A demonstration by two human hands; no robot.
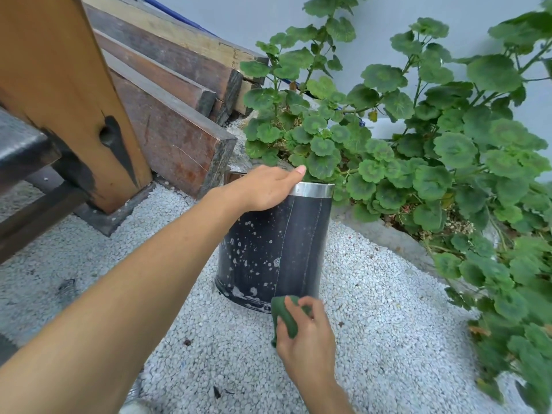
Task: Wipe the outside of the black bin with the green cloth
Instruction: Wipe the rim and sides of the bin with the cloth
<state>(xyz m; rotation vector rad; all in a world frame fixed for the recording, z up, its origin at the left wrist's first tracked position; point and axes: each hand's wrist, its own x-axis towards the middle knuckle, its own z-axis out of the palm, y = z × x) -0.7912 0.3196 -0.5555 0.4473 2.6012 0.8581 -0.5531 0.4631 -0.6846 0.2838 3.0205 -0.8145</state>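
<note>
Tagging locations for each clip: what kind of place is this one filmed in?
Probably an outdoor garden corner or yard: pale gravel ground, a leafy green plant beside the black bin, and weathered timber beams stacked by a plain wall.

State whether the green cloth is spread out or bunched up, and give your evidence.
Bunched up. The right hand grips the green cloth as a folded wad low beside the black bin; no part lies spread flat.

Both arms are bare and sleeveless as far as the frame's edge: left arm [119, 309] at eight o'clock, right arm [325, 395] at six. The left hand [263, 189] and right hand [304, 333] are ungloved. A pale blurred shape [134, 406] at seven o'clock may be a shoe toe
</note>
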